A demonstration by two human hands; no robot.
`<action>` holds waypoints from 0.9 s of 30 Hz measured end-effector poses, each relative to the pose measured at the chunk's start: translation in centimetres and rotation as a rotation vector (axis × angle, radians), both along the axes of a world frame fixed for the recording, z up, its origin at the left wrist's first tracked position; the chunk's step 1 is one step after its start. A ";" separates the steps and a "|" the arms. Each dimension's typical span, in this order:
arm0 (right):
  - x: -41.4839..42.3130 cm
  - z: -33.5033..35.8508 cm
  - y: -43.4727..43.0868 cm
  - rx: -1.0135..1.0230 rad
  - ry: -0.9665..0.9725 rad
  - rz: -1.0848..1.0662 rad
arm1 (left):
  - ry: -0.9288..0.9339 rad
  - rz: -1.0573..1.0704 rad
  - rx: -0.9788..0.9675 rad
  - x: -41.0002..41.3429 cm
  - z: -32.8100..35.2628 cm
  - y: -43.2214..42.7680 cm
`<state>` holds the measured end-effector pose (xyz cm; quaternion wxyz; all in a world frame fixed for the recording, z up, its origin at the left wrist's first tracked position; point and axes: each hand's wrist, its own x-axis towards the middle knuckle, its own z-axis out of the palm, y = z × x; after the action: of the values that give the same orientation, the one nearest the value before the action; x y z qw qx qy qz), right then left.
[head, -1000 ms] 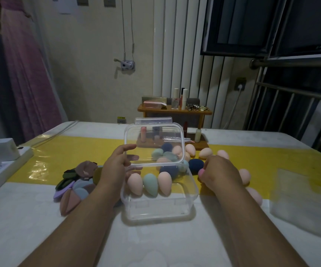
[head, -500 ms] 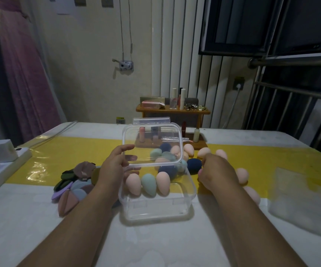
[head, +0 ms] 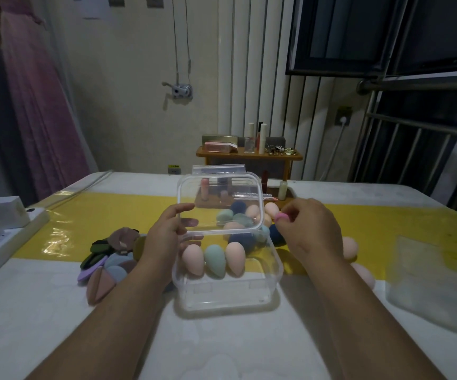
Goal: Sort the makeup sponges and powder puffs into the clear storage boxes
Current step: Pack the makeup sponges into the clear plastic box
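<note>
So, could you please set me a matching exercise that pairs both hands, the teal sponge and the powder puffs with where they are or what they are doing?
Things
1. left hand
2. right hand
3. teal sponge
4. powder puffs

Places and states
A. heaped on the table, left of the clear box
B. pinches a pink sponge
C. lies in the clear box between two peach sponges
D. grips the raised lid

Pairs: 1-D, 2-B, 3-C, 4-A.
</note>
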<state>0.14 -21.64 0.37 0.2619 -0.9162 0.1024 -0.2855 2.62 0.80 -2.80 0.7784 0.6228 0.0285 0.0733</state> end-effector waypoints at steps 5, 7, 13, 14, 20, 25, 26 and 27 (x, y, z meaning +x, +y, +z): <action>-0.5 0.2 0.5 0.253 -0.133 0.228 | -0.011 -0.002 -0.002 -0.1 0.0 -0.1; -0.6 0.2 0.9 0.341 -0.110 0.311 | -0.009 -0.007 0.003 0.0 0.1 -0.1; -0.8 0.1 1.6 0.270 0.091 0.405 | -0.003 -0.005 0.022 0.1 0.0 0.0; -0.8 0.2 1.6 0.244 0.119 0.401 | -0.002 -0.003 0.023 0.1 0.0 0.0; -1.2 0.4 1.9 0.081 0.267 0.330 | -0.007 -0.011 0.023 -0.2 0.2 0.0; -1.2 0.2 2.3 -0.024 0.336 0.289 | -0.005 -0.011 0.002 -0.3 0.3 -0.1; -1.3 0.3 2.4 -0.053 0.346 0.285 | -0.001 -0.010 0.005 -0.3 0.3 0.0; -1.3 0.4 2.5 -0.081 0.357 0.283 | 0.002 -0.010 0.007 -0.3 0.3 0.0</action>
<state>-1.18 -19.13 0.75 0.2398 -0.9672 0.0062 -0.0832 2.34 0.79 -2.51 0.7765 0.6259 0.0259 0.0689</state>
